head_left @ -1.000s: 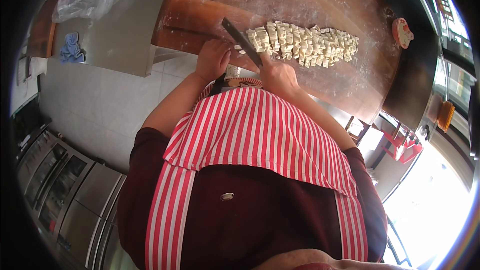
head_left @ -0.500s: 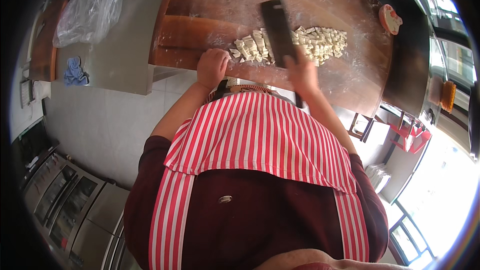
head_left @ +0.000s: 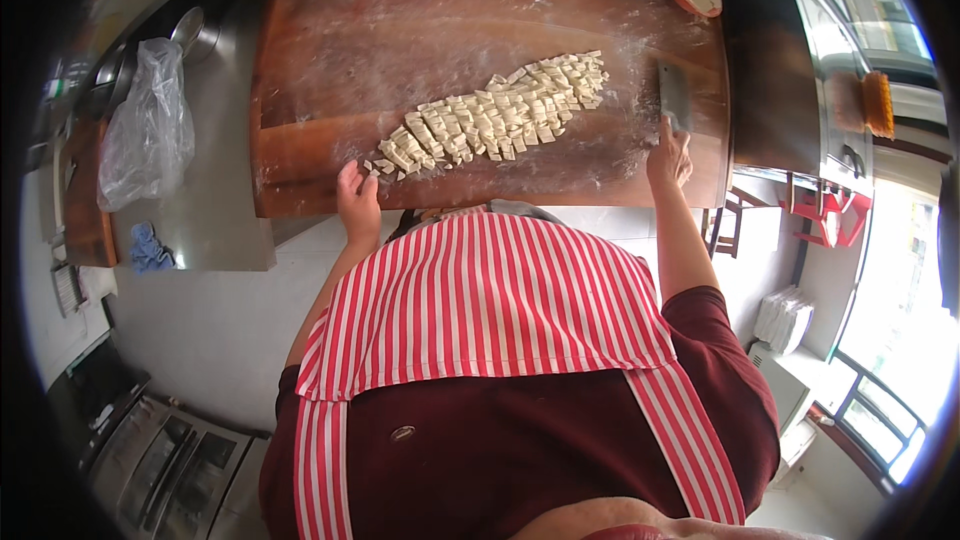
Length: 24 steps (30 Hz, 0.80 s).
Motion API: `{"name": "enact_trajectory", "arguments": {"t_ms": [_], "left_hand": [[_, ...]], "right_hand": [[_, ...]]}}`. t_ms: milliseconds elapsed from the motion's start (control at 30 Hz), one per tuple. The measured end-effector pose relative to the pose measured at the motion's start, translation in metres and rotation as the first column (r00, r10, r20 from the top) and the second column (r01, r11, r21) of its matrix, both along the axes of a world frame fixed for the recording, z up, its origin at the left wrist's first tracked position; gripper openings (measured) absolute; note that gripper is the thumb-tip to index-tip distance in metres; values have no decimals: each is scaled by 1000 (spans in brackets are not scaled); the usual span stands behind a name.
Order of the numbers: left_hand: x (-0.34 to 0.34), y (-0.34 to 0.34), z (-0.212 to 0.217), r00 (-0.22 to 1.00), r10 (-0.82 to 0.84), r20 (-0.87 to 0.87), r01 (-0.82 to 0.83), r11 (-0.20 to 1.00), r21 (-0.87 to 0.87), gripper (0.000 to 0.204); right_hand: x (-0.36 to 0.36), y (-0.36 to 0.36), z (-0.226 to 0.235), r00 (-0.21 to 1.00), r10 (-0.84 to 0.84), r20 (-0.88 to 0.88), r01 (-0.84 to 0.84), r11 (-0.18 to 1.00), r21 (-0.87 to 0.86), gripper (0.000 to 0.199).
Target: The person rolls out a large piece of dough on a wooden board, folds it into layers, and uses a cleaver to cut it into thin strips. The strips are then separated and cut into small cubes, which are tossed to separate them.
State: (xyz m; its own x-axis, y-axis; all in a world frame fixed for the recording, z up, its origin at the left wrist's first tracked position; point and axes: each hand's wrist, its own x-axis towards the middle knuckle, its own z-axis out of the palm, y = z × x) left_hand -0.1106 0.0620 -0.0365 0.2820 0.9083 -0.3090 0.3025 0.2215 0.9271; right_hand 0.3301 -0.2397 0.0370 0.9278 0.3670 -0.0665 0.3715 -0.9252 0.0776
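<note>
Head view: left hand (head_left: 357,202) lay flat and loose on floured wooden board (head_left: 330,90), gripping nothing, fingertips just short of near end of dough pieces (head_left: 497,118). Right hand (head_left: 669,155) clamped on cleaver (head_left: 674,98), blade set flat beyond knuckles, well apart from dough row's far end.

A working kitchen: dough pieces (head_left: 495,120) are lying on a floured wooden worktop (head_left: 330,60), steel cabinets (head_left: 160,460) sitting at seven o'clock.

Head fisheye, steep downward (near), over floured board (head_left: 330,90).
</note>
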Motion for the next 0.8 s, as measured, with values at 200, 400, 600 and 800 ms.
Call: {"name": "enact_trajectory", "arguments": {"t_ms": [200,400,600,800], "left_hand": [[69,-18,48,981,153,116,-107,938,-330,60],[165,-35,46,983,-89,162,135,945,-298,64],[243,7,64,932,-104,347,253,872,-418,32],[223,42,140,756,-347,556,497,856,-142,12]], "right_hand": [[0,46,-4,944,330,-15,-308,896,321,86],[-82,154,26,659,701,-272,-602,709,367,104],[-78,214,-9,589,779,-215,-490,555,672,41],[-52,216,127,500,861,-93,-648,444,619,37]]}}
